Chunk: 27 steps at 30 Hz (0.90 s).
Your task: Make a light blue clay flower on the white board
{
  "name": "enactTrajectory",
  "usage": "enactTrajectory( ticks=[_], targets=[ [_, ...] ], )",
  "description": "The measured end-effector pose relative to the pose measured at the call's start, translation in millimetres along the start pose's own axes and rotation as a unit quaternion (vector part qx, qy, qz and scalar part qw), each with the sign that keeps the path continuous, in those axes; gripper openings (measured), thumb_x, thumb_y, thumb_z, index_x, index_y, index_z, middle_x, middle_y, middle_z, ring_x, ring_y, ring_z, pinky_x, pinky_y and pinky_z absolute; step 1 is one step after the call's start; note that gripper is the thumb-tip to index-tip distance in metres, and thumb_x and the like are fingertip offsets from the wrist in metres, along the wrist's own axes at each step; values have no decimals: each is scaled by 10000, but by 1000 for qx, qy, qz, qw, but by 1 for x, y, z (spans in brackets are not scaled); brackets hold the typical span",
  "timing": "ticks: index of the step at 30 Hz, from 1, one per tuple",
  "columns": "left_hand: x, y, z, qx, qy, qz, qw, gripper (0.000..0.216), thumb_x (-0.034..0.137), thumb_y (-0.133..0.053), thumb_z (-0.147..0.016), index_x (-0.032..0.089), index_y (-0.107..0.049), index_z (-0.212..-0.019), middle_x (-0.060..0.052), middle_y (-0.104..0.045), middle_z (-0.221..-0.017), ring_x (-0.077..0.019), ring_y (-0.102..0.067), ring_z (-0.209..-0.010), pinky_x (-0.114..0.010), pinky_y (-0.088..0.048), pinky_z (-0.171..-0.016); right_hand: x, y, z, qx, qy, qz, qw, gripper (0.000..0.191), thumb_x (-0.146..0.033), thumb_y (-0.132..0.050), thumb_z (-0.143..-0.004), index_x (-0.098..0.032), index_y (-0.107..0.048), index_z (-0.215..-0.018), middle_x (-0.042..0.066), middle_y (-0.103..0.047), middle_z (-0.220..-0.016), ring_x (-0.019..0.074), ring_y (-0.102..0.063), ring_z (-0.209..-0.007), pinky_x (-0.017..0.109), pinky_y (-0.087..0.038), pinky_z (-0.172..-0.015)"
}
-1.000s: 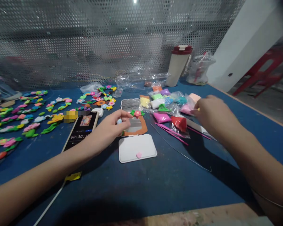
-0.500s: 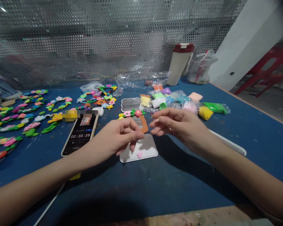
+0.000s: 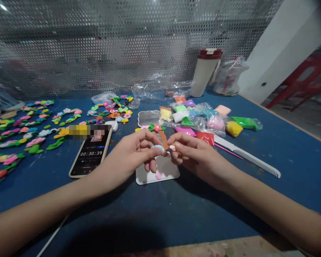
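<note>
My left hand (image 3: 141,151) pinches a small light blue piece of soft clay (image 3: 157,147) between thumb and fingers. Close beside it, my right hand (image 3: 194,151) has a tiny pale pink clay bit (image 3: 172,147) at its fingertips. Below both hands lies a white rounded board (image 3: 147,176) with a small pink clay piece (image 3: 159,175) on it. Just behind the fingers is a frame partly covered with a brown clay strip (image 3: 163,140) and clay flowers (image 3: 157,127); my hands hide part of it.
A phone (image 3: 91,153) showing a timer lies left, near many clay-flower pieces (image 3: 34,142). Bagged coloured clay (image 3: 186,121), a white comb (image 3: 253,160) and a pink stick (image 3: 230,151) lie right. A tumbler (image 3: 205,73) stands behind, by a perforated metal screen (image 3: 123,46).
My right hand has moved down and left, closer to my left hand. The blue piece and the pale pink bit now show at my fingertips, and more of the comb is visible.
</note>
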<state>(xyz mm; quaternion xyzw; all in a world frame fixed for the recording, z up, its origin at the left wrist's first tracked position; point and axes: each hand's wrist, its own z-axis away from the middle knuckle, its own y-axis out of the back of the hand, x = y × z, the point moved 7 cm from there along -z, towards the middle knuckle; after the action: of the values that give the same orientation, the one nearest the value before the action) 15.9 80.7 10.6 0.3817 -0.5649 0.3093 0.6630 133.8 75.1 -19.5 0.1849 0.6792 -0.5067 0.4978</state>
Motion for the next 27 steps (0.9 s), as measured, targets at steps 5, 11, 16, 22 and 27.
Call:
enactTrajectory(
  ticks=[5, 11, 16, 22, 27],
  targets=[
    [0, 2, 1, 13, 5, 12, 1000, 136, 201, -612, -837, 184, -482, -874, 76, -610, -541, -76, -599, -449, -151, -472, -459, -3, 1, 3, 7, 25, 79, 997, 107, -256, -616, -857, -213, -702, -903, -27, -574, -746, 58, -490, -634, 181, -383, -598],
    [0, 5, 4, 45, -6, 2, 999, 172, 215, -625, -838, 202, -468, -907, 98, -597, -506, -63, -580, -401, -119, -433, -409, -24, -9, 11, 18, 130, 356, 925, 185, -202, -563, -888, -238, -711, -994, -11, -663, -891, 100, -556, -773, 222, -404, -685],
    [3, 5, 5, 56, -37, 2, 998, 177, 196, -630, -837, 203, -482, -932, 77, -641, -639, -59, -612, -461, -134, -474, -462, -25, 1, 10, 53, 139, 265, 953, 173, -221, -558, -900, -273, -698, -986, -42, -649, -848, 64, -549, -726, 179, -414, -659],
    [3, 3, 1, 28, -55, 13, 998, 247, 171, -577, -869, 208, -464, -1086, 37, -674, -797, -74, -649, -538, -170, -505, -527, -24, 4, 9, 64, 160, 194, 966, 159, -190, -636, -848, -245, -627, -997, -48, -625, -826, 63, -585, -778, 168, -449, -703],
    [0, -1, 4, 28, -42, -28, 998, 198, 218, -548, -892, 215, -466, -1073, 60, -667, -694, -88, -663, -578, -151, -470, -514, -32, -11, 17, 51, 211, 376, 901, 42, -188, -636, -845, -197, -628, -885, -17, -650, -832, 92, -591, -772, 209, -456, -705]
  ],
)
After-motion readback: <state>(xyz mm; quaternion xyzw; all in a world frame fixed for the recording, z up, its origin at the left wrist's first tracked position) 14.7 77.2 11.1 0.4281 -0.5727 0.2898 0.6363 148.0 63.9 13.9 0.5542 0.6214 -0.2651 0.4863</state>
